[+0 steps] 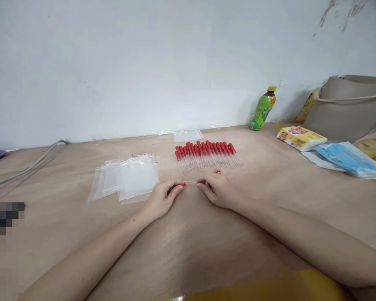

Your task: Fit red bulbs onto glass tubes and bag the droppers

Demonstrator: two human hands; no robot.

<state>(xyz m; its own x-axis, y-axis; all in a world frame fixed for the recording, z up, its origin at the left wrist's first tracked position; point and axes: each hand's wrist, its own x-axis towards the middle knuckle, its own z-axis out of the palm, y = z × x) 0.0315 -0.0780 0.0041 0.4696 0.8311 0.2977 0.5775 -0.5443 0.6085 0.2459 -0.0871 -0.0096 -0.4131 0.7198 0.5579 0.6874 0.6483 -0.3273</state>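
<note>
Between my hands lies a dropper (190, 182) with a red bulb and a thin clear tube, held level just above the table. My left hand (166, 195) pinches its red bulb end. The fingers of my right hand (215, 188) are closed on the far end of the clear tube. Behind them a row of several red-bulbed droppers (205, 152) lies side by side, bulbs toward the wall. To the left of my left hand, clear zip bags (138, 177) are spread in an overlapping pile.
A small white stack (188, 136) lies behind the droppers. On the right are a green bottle (263, 108), a yellow tissue pack (301, 138), a blue packet (351, 159) and a grey bin (347, 108). A grey cable (44, 154) runs along the left.
</note>
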